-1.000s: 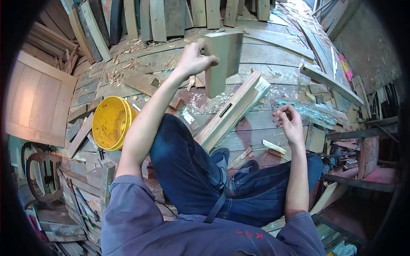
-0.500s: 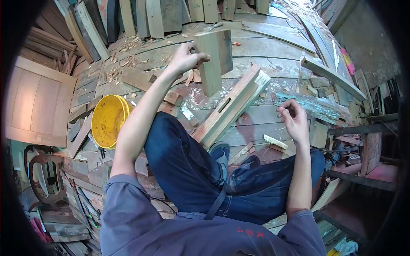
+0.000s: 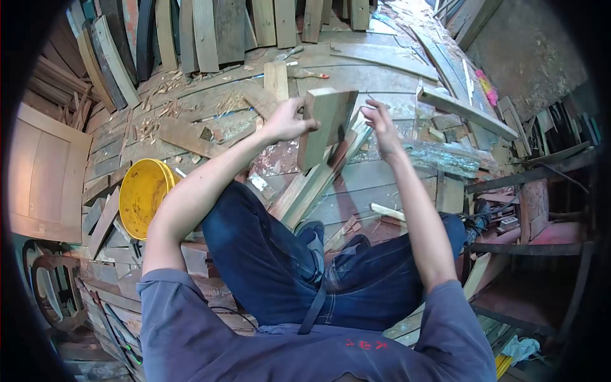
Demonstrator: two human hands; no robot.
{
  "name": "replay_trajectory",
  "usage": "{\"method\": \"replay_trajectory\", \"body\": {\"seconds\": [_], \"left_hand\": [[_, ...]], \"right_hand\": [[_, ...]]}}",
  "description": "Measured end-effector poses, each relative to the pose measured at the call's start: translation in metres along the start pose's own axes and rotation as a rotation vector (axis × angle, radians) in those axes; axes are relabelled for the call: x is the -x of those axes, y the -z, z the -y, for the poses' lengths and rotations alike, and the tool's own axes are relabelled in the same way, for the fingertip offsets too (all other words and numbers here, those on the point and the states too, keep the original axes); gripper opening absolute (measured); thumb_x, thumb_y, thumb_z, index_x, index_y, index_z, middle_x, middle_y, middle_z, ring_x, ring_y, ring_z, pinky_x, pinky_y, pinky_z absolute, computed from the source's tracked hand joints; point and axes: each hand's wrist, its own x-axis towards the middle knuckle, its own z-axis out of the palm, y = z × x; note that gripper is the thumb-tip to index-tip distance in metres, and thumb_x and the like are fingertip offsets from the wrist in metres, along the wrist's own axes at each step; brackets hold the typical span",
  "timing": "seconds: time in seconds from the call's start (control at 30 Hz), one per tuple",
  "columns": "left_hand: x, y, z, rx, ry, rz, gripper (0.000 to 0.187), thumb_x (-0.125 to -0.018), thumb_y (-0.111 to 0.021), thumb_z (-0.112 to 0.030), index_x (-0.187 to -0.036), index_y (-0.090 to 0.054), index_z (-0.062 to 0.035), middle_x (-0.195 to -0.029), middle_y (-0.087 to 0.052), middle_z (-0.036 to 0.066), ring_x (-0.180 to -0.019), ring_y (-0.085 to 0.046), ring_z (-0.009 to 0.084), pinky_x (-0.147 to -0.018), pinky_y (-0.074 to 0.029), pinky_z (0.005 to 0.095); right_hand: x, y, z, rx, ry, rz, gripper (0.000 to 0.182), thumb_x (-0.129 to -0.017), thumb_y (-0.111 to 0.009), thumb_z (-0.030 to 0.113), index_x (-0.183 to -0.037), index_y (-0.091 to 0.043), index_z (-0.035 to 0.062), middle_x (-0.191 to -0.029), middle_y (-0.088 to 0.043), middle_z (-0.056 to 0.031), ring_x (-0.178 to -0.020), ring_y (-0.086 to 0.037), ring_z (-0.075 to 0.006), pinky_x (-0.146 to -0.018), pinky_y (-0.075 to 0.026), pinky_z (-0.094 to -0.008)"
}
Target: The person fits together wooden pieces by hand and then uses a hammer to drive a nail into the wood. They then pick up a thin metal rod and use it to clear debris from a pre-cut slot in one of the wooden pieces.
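Note:
My left hand point(image 3: 287, 121) is closed on the edge of a thick wooden block point(image 3: 323, 130), which stands upright in the air in front of me. Its near face is pale and its right side darker. To the right of the block, my right hand point(image 3: 382, 127) is raised with fingers apart and slightly bent, holding nothing and not touching the block. Below lies a long squared timber point(image 3: 304, 191) on the floor, running up from my feet; the block hides part of it.
A yellow bucket point(image 3: 143, 200) stands left of my knee. Wood shavings and offcuts litter the plank floor. A brush point(image 3: 309, 74) lies beyond the block. Boards point(image 3: 216, 35) lean along the back, and a loose beam point(image 3: 468, 113) lies to the right.
The block has come down and nearer in my left hand, now overlapping the timber. My right hand has moved up and left, close to the block. The camera view has shifted slightly.

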Motion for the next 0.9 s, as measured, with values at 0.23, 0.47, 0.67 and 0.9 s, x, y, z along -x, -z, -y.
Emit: {"method": "replay_trajectory", "body": {"seconds": [0.23, 0.47, 0.67, 0.9], "left_hand": [[0.017, -0.005, -0.010, -0.216, -0.058, -0.024, 0.046, -0.070, -0.081, -0.026, -0.101, -0.065, 0.0044, -0.094, -0.070, 0.021, -0.091, -0.069, 0.0318, -0.085, -0.053, 0.0395], [0.023, -0.002, -0.003, -0.204, 0.005, 0.104, 0.072, -0.059, -0.088, -0.022, -0.120, -0.059, 0.0039, -0.105, -0.070, 0.021, -0.099, -0.068, 0.0305, -0.091, -0.052, 0.0389], [0.028, -0.001, -0.016, -0.219, 0.017, 0.127, 0.081, -0.057, -0.089, -0.022, -0.125, -0.055, 0.0047, -0.105, -0.069, 0.022, -0.098, -0.069, 0.0309, -0.088, -0.053, 0.0380], [0.028, 0.000, -0.025, -0.278, -0.044, 0.165, 0.083, -0.055, -0.088, -0.020, -0.126, -0.054, 0.0059, -0.104, -0.069, 0.024, -0.096, -0.069, 0.0321, -0.086, -0.054, 0.0384]], "right_hand": [[-0.017, -0.047, -0.036, -0.307, 0.032, 0.164, 0.085, -0.083, -0.062, 0.047, -0.148, -0.027, 0.0037, -0.144, -0.039, -0.0142, -0.135, -0.035, -0.0237, -0.113, -0.021, -0.0369], [-0.006, -0.063, -0.037, -0.415, 0.160, 0.245, 0.075, -0.085, -0.063, 0.032, -0.144, -0.031, -0.0008, -0.137, -0.045, -0.0134, -0.129, -0.040, -0.0223, -0.111, -0.026, -0.0337], [-0.003, -0.058, -0.025, -0.385, 0.208, 0.317, 0.085, -0.082, -0.063, 0.032, -0.148, -0.024, -0.0061, -0.143, -0.040, -0.0171, -0.134, -0.036, -0.0233, -0.112, -0.024, -0.0324], [-0.014, -0.058, -0.049, -0.380, 0.248, 0.313, 0.095, -0.079, -0.062, 0.034, -0.149, -0.017, -0.0118, -0.151, -0.029, -0.0218, -0.142, -0.026, -0.0262, -0.116, -0.017, -0.0329]]}}
